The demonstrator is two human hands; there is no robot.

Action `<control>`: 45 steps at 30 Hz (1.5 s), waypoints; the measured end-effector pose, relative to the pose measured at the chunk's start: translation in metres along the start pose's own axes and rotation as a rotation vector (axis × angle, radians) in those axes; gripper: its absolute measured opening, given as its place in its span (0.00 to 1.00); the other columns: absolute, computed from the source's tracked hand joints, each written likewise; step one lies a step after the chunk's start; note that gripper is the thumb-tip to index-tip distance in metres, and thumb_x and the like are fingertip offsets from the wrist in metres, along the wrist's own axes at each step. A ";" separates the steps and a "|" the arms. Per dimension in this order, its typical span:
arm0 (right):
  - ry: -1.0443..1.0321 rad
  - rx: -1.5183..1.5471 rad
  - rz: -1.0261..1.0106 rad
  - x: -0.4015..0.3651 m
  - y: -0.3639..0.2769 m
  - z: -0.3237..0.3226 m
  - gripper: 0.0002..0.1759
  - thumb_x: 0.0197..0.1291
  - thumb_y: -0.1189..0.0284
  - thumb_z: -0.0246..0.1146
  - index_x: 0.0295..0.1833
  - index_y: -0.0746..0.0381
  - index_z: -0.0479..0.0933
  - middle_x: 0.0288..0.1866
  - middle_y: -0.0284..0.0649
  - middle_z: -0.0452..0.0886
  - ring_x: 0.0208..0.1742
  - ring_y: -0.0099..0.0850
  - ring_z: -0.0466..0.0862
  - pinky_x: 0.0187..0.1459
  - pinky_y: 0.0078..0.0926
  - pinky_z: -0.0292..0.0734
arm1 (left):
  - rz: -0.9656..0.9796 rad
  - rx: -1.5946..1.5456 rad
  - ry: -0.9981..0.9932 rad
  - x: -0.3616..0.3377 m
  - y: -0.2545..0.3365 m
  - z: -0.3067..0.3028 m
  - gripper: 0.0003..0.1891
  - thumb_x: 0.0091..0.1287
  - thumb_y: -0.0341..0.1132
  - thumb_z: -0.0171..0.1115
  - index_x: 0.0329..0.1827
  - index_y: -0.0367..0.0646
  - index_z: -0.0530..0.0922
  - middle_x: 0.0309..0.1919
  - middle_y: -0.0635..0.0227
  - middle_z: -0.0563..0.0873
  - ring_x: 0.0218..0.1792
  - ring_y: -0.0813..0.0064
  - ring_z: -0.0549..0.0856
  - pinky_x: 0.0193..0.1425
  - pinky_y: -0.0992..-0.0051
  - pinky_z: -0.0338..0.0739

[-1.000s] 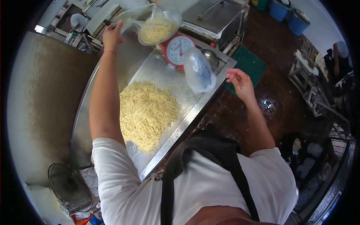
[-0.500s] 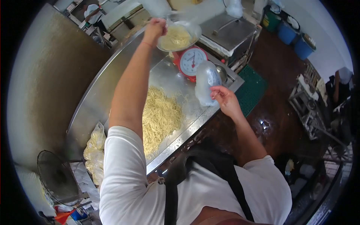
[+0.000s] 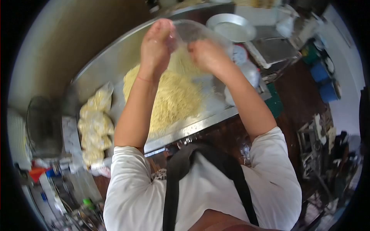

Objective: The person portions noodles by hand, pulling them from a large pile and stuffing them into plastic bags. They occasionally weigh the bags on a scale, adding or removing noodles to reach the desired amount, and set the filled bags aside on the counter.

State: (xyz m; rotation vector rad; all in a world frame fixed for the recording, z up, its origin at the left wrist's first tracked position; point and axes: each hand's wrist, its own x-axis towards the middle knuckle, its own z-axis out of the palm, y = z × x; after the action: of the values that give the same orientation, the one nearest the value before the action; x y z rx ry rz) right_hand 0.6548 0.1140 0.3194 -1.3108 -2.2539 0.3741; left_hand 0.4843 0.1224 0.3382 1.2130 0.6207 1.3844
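Note:
My left hand [image 3: 158, 44] is closed on the edge of a clear plastic bag [image 3: 192, 30], held up over the steel table. On the bag's other side my right hand [image 3: 206, 54], smeared by motion, is closed on it too. Pale yellow noodles [image 3: 183, 61] show, blurred, between and below the hands, seemingly inside the bag. Under my arms a large heap of loose noodles [image 3: 175, 98] covers the tabletop. Beyond my right hand stands the red scale [image 3: 239, 54], its round metal pan [image 3: 233, 29] bare. A stack of plastic bags [image 3: 249, 73] lies beside it, partly hidden by my right forearm.
Several filled noodle bags [image 3: 95, 123] are piled at the table's left end. The steel table's front edge [image 3: 192, 129] runs close to my body. A metal-topped unit [image 3: 275, 50] stands at the back right, with blue bins [image 3: 327, 90] further right.
My right hand has left the bag stack and joined my left hand at the raised bag. The scale pan, which held noodles, is now bare. My view has turned, shifting the scene.

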 end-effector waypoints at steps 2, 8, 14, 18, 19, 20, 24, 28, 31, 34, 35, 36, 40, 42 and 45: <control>-0.286 -0.037 -0.023 -0.006 0.001 0.096 0.12 0.54 0.73 0.64 0.44 0.65 0.83 0.38 0.57 0.85 0.41 0.52 0.86 0.46 0.45 0.80 | -0.092 0.090 0.030 -0.052 -0.004 -0.053 0.10 0.77 0.41 0.55 0.37 0.50 0.75 0.25 0.81 0.70 0.25 0.87 0.65 0.27 0.82 0.57; -0.723 0.106 -0.142 -0.076 -0.035 0.339 0.13 0.52 0.69 0.67 0.41 0.65 0.84 0.42 0.57 0.85 0.46 0.52 0.85 0.47 0.46 0.79 | -0.537 0.369 0.335 -0.214 -0.091 -0.207 0.14 0.79 0.39 0.51 0.32 0.47 0.74 0.26 0.82 0.69 0.29 0.85 0.66 0.34 0.80 0.63; -0.823 0.261 -0.073 -0.075 -0.128 0.408 0.14 0.57 0.70 0.63 0.46 0.64 0.84 0.45 0.55 0.85 0.51 0.52 0.84 0.51 0.47 0.77 | -0.482 0.374 0.477 -0.297 -0.055 -0.302 0.13 0.78 0.38 0.54 0.32 0.45 0.74 0.26 0.82 0.72 0.29 0.86 0.67 0.35 0.80 0.64; -0.597 0.232 -0.170 -0.075 -0.156 0.405 0.11 0.59 0.70 0.63 0.45 0.62 0.83 0.44 0.51 0.86 0.50 0.52 0.84 0.51 0.47 0.77 | -0.512 0.853 0.319 -0.317 -0.019 -0.316 0.17 0.70 0.42 0.66 0.30 0.42 0.70 0.22 0.72 0.71 0.25 0.77 0.68 0.31 0.73 0.66; -0.485 0.152 -0.269 -0.078 -0.159 0.407 0.10 0.60 0.70 0.63 0.44 0.62 0.83 0.44 0.51 0.86 0.49 0.52 0.84 0.50 0.46 0.78 | -0.524 1.033 0.239 -0.323 -0.014 -0.318 0.19 0.68 0.42 0.68 0.29 0.42 0.68 0.21 0.71 0.68 0.25 0.76 0.66 0.30 0.72 0.65; -0.506 0.076 -0.306 -0.082 -0.157 0.420 0.11 0.60 0.71 0.62 0.46 0.62 0.83 0.45 0.51 0.86 0.49 0.51 0.84 0.50 0.45 0.78 | -0.477 1.115 0.171 -0.333 -0.017 -0.324 0.20 0.64 0.40 0.72 0.31 0.38 0.68 0.20 0.62 0.70 0.24 0.67 0.73 0.31 0.67 0.69; -0.443 0.057 -0.303 -0.080 -0.166 0.424 0.15 0.62 0.73 0.62 0.54 0.62 0.80 0.49 0.51 0.84 0.49 0.49 0.83 0.50 0.40 0.79 | -0.488 1.147 0.202 -0.370 -0.058 -0.362 0.12 0.67 0.36 0.65 0.40 0.37 0.73 0.24 0.49 0.80 0.31 0.49 0.81 0.37 0.61 0.77; -0.487 0.330 -0.020 -0.054 -0.200 0.364 0.15 0.66 0.74 0.60 0.56 0.63 0.78 0.51 0.45 0.84 0.48 0.43 0.84 0.51 0.34 0.79 | -0.600 0.514 0.394 -0.372 -0.070 -0.373 0.05 0.71 0.28 0.56 0.48 0.41 0.75 0.26 0.64 0.81 0.33 0.69 0.85 0.35 0.69 0.76; -0.448 0.727 0.231 -0.067 -0.191 0.375 0.13 0.68 0.73 0.59 0.56 0.65 0.77 0.50 0.39 0.84 0.49 0.37 0.84 0.52 0.34 0.78 | -0.532 0.005 0.603 -0.349 -0.050 -0.352 0.05 0.75 0.29 0.51 0.46 0.41 0.77 0.26 0.74 0.77 0.30 0.80 0.79 0.34 0.76 0.72; -0.364 1.339 0.596 -0.062 -0.191 0.385 0.12 0.70 0.77 0.56 0.57 0.63 0.75 0.44 0.41 0.82 0.48 0.33 0.83 0.49 0.36 0.78 | -0.462 -0.024 0.603 -0.338 -0.047 -0.346 0.07 0.77 0.30 0.49 0.44 0.40 0.77 0.22 0.76 0.71 0.25 0.81 0.72 0.31 0.77 0.68; -0.248 1.475 0.666 -0.058 -0.194 0.389 0.12 0.70 0.77 0.56 0.56 0.62 0.74 0.43 0.41 0.81 0.45 0.32 0.82 0.47 0.35 0.78 | -0.479 -0.032 0.609 -0.335 -0.048 -0.344 0.08 0.76 0.30 0.49 0.44 0.40 0.77 0.22 0.76 0.70 0.24 0.82 0.70 0.31 0.77 0.67; -0.127 1.607 0.734 -0.051 -0.201 0.391 0.11 0.70 0.76 0.55 0.56 0.62 0.74 0.42 0.40 0.81 0.43 0.32 0.81 0.44 0.34 0.78 | -0.496 -0.040 0.617 -0.334 -0.048 -0.343 0.08 0.76 0.30 0.48 0.45 0.40 0.77 0.21 0.77 0.68 0.23 0.82 0.68 0.30 0.77 0.66; -0.158 1.848 0.565 -0.032 -0.229 0.347 0.08 0.71 0.73 0.53 0.51 0.61 0.74 0.37 0.39 0.79 0.34 0.29 0.78 0.31 0.29 0.74 | -0.516 -0.059 0.655 -0.333 -0.043 -0.348 0.07 0.75 0.31 0.50 0.42 0.40 0.76 0.19 0.76 0.69 0.22 0.81 0.69 0.29 0.77 0.65; -0.163 1.859 0.448 -0.014 -0.242 0.317 0.07 0.71 0.70 0.53 0.48 0.60 0.74 0.35 0.39 0.79 0.31 0.28 0.77 0.27 0.26 0.71 | -0.543 -0.042 0.674 -0.333 -0.042 -0.353 0.06 0.74 0.31 0.50 0.40 0.41 0.76 0.19 0.75 0.69 0.21 0.81 0.69 0.28 0.76 0.65; -0.112 1.866 0.315 0.009 -0.251 0.282 0.08 0.71 0.66 0.54 0.44 0.58 0.75 0.32 0.37 0.78 0.29 0.26 0.77 0.22 0.24 0.66 | -0.501 -0.088 0.674 -0.333 -0.048 -0.354 0.06 0.74 0.31 0.51 0.39 0.42 0.75 0.18 0.75 0.69 0.20 0.80 0.69 0.26 0.76 0.65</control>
State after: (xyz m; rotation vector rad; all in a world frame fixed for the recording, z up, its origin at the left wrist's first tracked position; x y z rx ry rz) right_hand 0.3131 0.0011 0.2038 -0.4542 -0.7845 1.9560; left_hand 0.1267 -0.0826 0.0764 0.4404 1.2215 1.3465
